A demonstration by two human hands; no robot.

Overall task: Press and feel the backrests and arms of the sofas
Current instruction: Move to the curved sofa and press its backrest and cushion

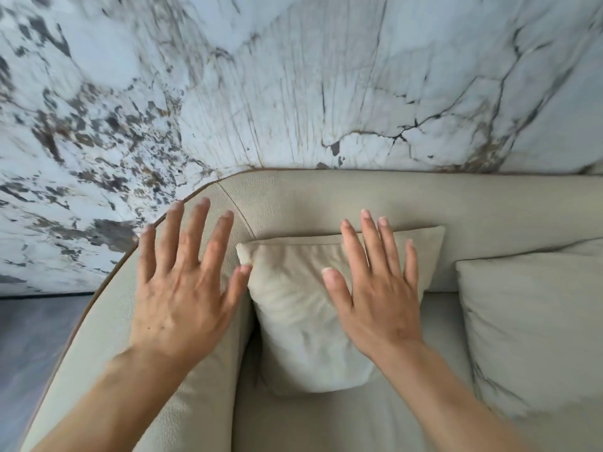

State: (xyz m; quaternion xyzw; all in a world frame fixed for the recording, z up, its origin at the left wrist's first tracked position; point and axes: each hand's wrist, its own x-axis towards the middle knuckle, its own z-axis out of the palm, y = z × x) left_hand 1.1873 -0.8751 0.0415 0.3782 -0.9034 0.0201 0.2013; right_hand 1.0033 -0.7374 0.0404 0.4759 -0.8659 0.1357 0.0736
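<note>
While the cream sofa (359, 197) is filling the lower half of the frame, its curved arm (107, 321) at the lower left is being covered by the left hand (182, 295), fingers spread flat. A small pillow (293, 321) in the middle, leaning on the backrest (489, 203), is being covered by the right hand (378, 288), also spread wide.

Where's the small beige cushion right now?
In the head view, the small beige cushion leans in the sofa's left corner against the beige leather backrest, partly under the right hand, beside the curved arm.
</note>
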